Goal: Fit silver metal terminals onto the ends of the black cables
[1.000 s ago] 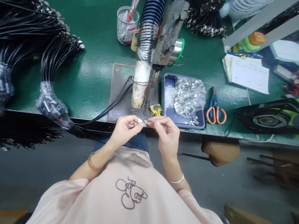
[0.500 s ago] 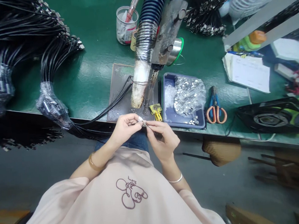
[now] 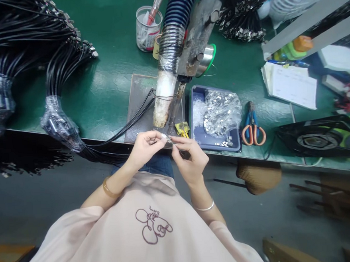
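Wearing pale pink shirt (image 3: 116,239) w/ stitched lettering too small to read. Pinching tiny metal part (image 3: 168,139) in closed grip of L hand (image 3: 146,149), apparent thin wire (image 3: 174,144) in that of R hand (image 3: 191,157), at table (image 3: 108,83) edge. Facing white-tipped hose (image 3: 163,98) just ahead, w/ blue tray (image 3: 202,140) & pliers (image 3: 252,127) to R.

Held piece (image 3: 168,139) unidentifiably small.
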The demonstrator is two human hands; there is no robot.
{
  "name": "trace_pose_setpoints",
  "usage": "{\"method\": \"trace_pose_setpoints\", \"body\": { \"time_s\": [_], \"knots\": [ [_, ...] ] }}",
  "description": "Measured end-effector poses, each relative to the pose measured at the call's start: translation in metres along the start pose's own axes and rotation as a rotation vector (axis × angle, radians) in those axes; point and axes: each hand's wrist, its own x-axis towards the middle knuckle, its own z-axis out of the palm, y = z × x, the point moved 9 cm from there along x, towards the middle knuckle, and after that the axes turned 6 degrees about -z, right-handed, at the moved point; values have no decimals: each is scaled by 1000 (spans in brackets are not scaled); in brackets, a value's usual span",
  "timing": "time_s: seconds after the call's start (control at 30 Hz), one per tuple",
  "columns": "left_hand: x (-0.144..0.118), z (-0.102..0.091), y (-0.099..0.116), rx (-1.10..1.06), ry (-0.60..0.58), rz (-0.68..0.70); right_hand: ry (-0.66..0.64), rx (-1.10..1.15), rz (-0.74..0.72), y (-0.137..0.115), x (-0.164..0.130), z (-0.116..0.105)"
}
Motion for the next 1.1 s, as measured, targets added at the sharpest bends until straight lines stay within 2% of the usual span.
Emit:
{"method": "trace_pose_setpoints", "body": {
  "time_s": [0.2, 0.37, 0.7, 1.1],
  "knots": [
    [3, -2, 0, -11, 25, -9, -15, -94, -128, -7, 3, 3],
    [5, -4, 2, 5, 62, -10, -5, -156, -173, -9, 6, 5],
    [6, -6, 6, 45, 113, 10, -6, -129, -177, -8, 10, 7],
    [6, -8, 6, 45, 118, -7, -24, -140, -167, -10, 11, 6]
  ]
}}
